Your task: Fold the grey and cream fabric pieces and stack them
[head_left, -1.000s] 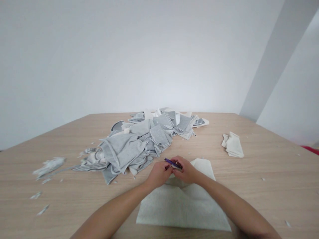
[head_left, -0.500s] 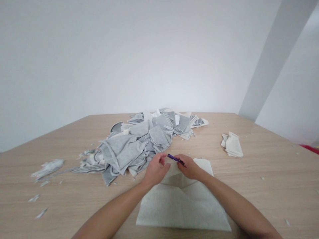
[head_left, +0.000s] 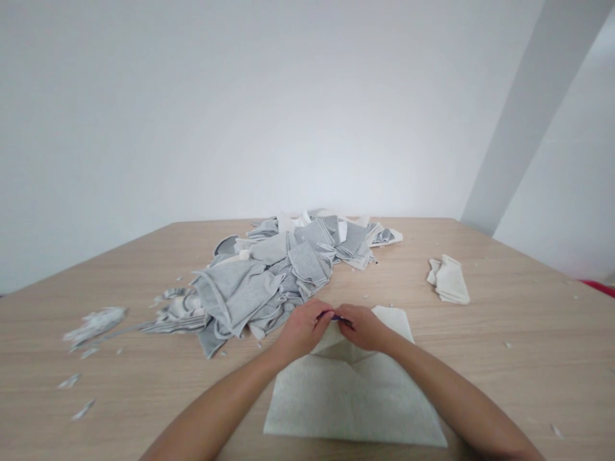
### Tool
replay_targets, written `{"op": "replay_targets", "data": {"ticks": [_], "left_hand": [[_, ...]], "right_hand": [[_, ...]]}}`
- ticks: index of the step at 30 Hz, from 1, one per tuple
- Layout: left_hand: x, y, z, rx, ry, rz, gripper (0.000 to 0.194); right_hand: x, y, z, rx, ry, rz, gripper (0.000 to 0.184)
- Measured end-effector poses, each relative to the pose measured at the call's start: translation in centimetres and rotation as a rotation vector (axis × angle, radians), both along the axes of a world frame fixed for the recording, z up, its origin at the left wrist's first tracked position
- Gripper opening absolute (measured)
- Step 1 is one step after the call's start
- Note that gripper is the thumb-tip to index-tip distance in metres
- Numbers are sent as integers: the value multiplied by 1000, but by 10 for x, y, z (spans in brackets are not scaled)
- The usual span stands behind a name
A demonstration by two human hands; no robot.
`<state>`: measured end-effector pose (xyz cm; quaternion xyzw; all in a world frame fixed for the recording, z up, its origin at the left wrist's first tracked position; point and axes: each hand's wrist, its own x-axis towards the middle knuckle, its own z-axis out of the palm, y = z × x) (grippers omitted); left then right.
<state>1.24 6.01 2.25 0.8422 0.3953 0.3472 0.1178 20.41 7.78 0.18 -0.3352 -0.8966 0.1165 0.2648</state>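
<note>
Gripping the slim purple tool (head_left: 337, 317) in the right hand (head_left: 365, 327) now, mostly covering it, right over the far part of the cream cloth (head_left: 346, 400) on the bench (head_left: 504, 307)! Tucking the left hand (head_left: 302, 329) in close beside it, with fingers (head_left: 314, 305) curled inward, and not managing to tell whether pinching the tool's end, an edge of fabric or nothing at all. Probably needing a light touch here: ideally steadying the material with the left, guiding the tool with the right, and holding skin clear of its hidden end. Likely also wanting the layers smoothed rather than bunched, so as to see the point of contact. Sitting near the heap of grey cloth pieces (head_left: 240, 285) on the left, and well apart from the small cream fabric stack (head_left: 451, 280) over on the right
</note>
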Motion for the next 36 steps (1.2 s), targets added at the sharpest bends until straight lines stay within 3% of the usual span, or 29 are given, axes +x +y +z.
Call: {"op": "replay_targets", "data": {"ticks": [15, 21, 27, 36], "left_hand": [[-6, 7, 0, 24, -279, 202, 25], [-5, 4, 7, 1, -127, 118, 25], [0, -3, 13, -121, 50, -30, 26], [13, -15, 2, -112, 155, 83, 23]], "right_hand": [[8, 5, 4, -3, 159, -113, 26], [10, 8, 0, -12, 165, -131, 24], [11, 10, -5, -3, 144, -93, 24], [9, 9, -2, -19, 86, -116, 17]]}}
